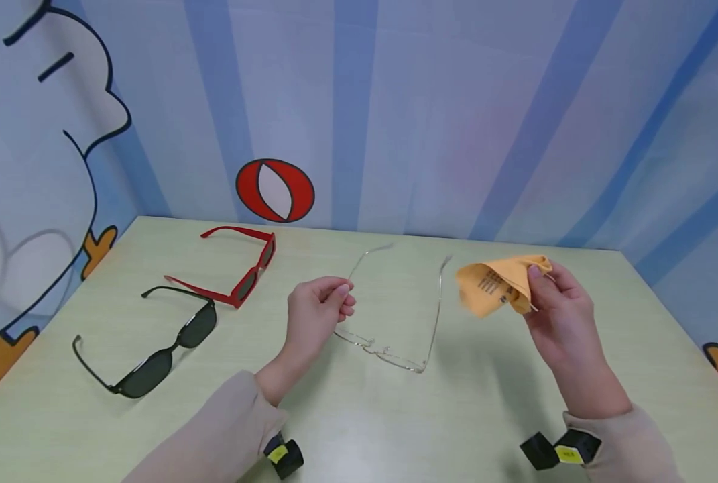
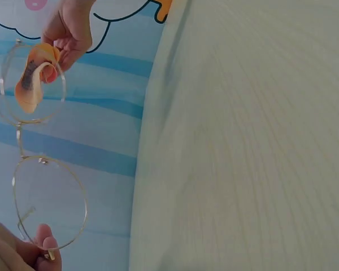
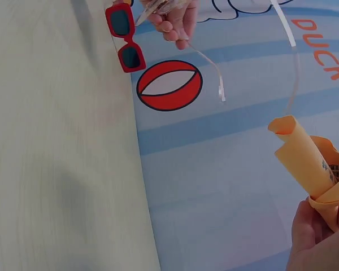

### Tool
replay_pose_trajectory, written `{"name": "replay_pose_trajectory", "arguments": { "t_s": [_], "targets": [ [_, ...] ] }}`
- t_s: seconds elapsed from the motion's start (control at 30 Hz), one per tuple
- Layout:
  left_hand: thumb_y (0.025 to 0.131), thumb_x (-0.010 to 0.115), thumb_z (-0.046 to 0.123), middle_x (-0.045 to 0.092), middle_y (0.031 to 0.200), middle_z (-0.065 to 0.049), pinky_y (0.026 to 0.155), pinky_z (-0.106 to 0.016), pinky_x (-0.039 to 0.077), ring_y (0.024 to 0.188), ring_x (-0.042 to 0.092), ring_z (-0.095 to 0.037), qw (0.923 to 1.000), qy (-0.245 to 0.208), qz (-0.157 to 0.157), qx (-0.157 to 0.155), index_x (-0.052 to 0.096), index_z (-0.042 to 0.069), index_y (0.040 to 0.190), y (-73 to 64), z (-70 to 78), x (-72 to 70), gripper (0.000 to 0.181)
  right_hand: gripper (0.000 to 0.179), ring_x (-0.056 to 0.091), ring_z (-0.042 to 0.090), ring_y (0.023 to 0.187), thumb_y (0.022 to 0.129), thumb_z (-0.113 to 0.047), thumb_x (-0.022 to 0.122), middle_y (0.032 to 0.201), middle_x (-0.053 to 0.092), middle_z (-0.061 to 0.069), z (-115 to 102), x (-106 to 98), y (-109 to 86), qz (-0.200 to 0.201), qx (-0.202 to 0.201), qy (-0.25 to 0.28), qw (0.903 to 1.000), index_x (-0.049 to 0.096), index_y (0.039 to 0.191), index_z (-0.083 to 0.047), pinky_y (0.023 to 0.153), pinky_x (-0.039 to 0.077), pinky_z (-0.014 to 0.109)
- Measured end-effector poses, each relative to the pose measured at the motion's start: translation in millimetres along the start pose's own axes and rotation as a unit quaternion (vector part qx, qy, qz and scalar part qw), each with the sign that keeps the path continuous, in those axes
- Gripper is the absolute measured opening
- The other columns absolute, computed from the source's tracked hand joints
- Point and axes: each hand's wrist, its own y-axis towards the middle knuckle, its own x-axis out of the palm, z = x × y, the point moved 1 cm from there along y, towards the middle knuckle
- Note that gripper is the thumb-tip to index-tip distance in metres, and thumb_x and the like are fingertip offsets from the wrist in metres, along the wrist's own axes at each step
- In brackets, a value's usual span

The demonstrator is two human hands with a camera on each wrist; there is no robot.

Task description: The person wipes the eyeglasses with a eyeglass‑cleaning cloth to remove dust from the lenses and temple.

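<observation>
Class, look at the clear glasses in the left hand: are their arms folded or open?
Open: the clear glasses have both arms extending away from the lenses, well apart, in the head view.

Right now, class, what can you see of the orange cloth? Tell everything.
The orange cloth looks thin and soft, with small dark printing on one face. It is folded and partly rolled, one end loose. The right hand pinches the other end, holding it above the table, and a gap shows between it and the glasses.
</observation>
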Motion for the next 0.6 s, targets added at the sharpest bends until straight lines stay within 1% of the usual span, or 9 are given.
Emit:
{"name": "replay_pose_trajectory", "arguments": {
  "t_s": [0.13,0.3,0.37,0.43,0.6],
  "targets": [
    [0.09,0.06,0.003,0.067,0.079,-0.013,0.061,-0.023,0.055,0.064,0.064,-0.015,0.9992,0.025,0.003,-0.031,0.067,-0.004,0.104,10.4,-11.3,2.5,0.018,0.014,0.062,0.019,0.087,0.09,0.002,0.055,0.098,0.06,0.007,-2.5,-9.2,2.2,0.018,0.018,0.031,0.9992,0.066,0.096,-0.004,0.072,0.054,0.028],
    [0.091,0.057,0.001,0.067,0.08,-0.015,0.061,-0.022,0.055,0.063,0.063,-0.015,0.9961,0.027,0.008,-0.084,0.065,-0.009,0.104,19.4,-27.6,4.3,0.018,0.013,0.061,0.018,0.089,0.089,0.001,0.057,0.099,0.06,0.006,0.1,-15.3,3.1,0.034,0.038,0.028,0.9983,0.067,0.095,-0.005,0.073,0.054,0.028],
    [0.091,0.056,0.0,0.066,0.079,-0.016,0.059,-0.021,0.054,0.062,0.063,-0.013,0.9946,0.017,0.004,-0.102,0.064,-0.01,0.103,21.0,-34.6,6.3,0.017,0.014,0.061,0.017,0.09,0.09,0.001,0.056,0.1,0.06,0.006,1.5,-17.1,3.2,0.037,0.044,0.026,0.998,0.067,0.096,-0.006,0.073,0.054,0.028],
    [0.091,0.055,-0.002,0.066,0.077,-0.016,0.058,-0.021,0.054,0.06,0.062,-0.012,0.9939,0.006,0.0,-0.11,0.064,-0.012,0.101,21.8,-40.5,8.9,0.017,0.014,0.062,0.017,0.09,0.089,0.001,0.057,0.1,0.06,0.006,2.3,-18.3,3.4,0.042,0.049,0.026,0.9976,0.067,0.096,-0.006,0.073,0.055,0.028],
    [0.091,0.054,-0.004,0.066,0.076,-0.02,0.052,-0.017,0.051,0.057,0.061,-0.011,0.9895,-0.045,0.004,-0.137,0.061,-0.016,0.101,23.7,-49.4,16.5,0.017,0.014,0.062,0.016,0.089,0.089,0.0,0.058,0.099,0.061,0.005,3.5,-20.9,3.2,0.052,0.056,0.018,0.9969,0.068,0.095,-0.007,0.073,0.055,0.028]
  ]
}}
